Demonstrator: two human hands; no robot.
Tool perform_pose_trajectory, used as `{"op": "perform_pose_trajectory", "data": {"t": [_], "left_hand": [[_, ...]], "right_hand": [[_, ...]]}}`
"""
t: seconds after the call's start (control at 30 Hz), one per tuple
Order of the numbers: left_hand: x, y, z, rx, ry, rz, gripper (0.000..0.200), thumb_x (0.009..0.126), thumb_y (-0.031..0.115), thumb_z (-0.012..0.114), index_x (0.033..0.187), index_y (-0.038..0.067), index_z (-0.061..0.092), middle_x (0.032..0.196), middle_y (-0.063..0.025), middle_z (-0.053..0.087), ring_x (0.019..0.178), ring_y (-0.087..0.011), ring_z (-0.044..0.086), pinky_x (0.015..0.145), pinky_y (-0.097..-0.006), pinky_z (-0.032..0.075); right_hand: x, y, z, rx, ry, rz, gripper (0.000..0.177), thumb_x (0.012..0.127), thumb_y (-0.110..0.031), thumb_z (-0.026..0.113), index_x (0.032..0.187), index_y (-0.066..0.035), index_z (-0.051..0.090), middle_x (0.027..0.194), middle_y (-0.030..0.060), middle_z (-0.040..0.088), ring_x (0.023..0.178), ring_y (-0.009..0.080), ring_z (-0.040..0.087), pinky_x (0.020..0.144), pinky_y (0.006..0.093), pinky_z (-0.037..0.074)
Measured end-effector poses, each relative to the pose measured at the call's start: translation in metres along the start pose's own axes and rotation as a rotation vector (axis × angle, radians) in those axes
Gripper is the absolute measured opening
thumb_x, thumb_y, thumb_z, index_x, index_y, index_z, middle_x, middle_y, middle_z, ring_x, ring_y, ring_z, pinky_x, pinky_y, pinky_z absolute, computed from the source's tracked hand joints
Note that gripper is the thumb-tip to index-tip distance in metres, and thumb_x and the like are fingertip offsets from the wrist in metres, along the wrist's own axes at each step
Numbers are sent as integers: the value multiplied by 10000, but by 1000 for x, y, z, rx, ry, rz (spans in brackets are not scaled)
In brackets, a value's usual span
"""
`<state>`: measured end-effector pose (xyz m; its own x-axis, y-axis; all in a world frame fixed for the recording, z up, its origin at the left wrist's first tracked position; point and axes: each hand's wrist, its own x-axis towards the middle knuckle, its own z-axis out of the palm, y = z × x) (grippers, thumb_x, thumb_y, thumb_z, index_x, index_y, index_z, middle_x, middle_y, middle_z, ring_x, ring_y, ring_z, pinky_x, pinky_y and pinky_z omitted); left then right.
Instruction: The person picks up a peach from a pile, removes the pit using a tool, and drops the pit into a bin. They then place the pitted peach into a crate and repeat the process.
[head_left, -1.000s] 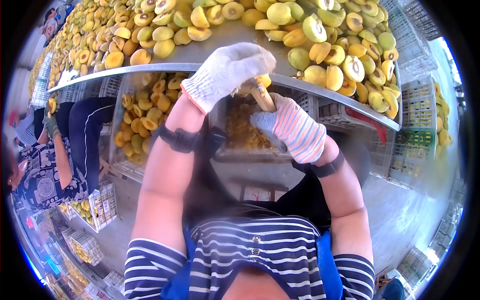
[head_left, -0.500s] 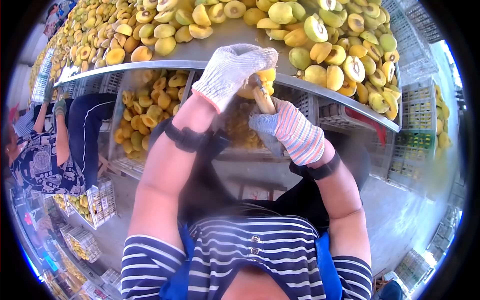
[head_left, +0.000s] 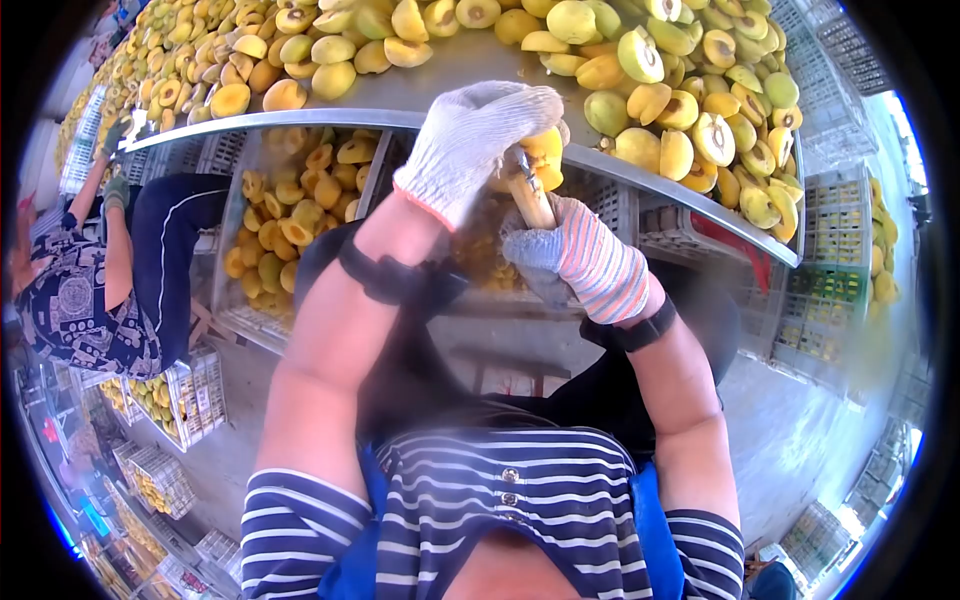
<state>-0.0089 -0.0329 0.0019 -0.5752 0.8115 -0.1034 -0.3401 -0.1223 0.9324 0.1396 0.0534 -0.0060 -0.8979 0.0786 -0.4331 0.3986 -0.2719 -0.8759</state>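
My left hand (head_left: pixel 470 145), in a white knit glove, is closed around a yellow peach half (head_left: pixel 546 158) at the table's front edge. Part of the fruit is hidden behind the glove. My right hand (head_left: pixel 592 258), in a striped knit glove, grips the wooden handle of a pitting tool (head_left: pixel 532 200). The tool's metal end is against or very near the peach; its tip is hidden. Below both hands, a crate holds more peach pieces (head_left: pixel 485 250), partly blurred.
Many halved peaches (head_left: pixel 660 110) are heaped on the metal table (head_left: pixel 450 65). A crate of pitted halves (head_left: pixel 300 215) stands under its edge at left. White crates (head_left: pixel 835 220) are stacked at right. Another person (head_left: pixel 100 270) with gloved hands sits at left.
The peach half has turned slightly and shows more beside my left glove. Both hands keep their grips, and the tool stays close to the fruit.
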Motion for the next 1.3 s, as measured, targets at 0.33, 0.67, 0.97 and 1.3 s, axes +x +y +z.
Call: {"op": "perform_pose_trajectory", "data": {"t": [0.33,0.67,0.97,1.3], "left_hand": [[6,-1,-2,-53,-245,-57,358,906,284,656,1056,-41,660,965,-171,706,807,-238,696,737,-331,582],[-34,23,-76,-116,156,101,349,903,228,693,1143,-22,645,1068,-109,698,934,-184,687,834,-310,576],[4,92,-77,1335,475,-45,809,765,528,668,1370,21,491,1117,-182,689,1053,-329,654,973,-378,463],[160,33,-108,1842,375,-58,671,689,311,741,1299,109,548,1155,-180,668,1089,-362,624,968,-415,492]], "right_hand": [[-4,0,0,179,-59,83,267,784,-201,757,938,-56,595,633,-3,535,466,76,469,423,219,358],[-37,-2,-36,-280,3,75,312,726,-220,742,907,-20,584,629,29,525,467,107,471,431,250,351],[-21,25,-33,-730,235,-68,324,803,-256,735,902,2,567,702,154,603,594,239,575,578,368,483],[-9,19,-40,-849,255,-441,345,846,-300,708,979,-2,596,756,200,643,711,389,634,656,445,506]]}}
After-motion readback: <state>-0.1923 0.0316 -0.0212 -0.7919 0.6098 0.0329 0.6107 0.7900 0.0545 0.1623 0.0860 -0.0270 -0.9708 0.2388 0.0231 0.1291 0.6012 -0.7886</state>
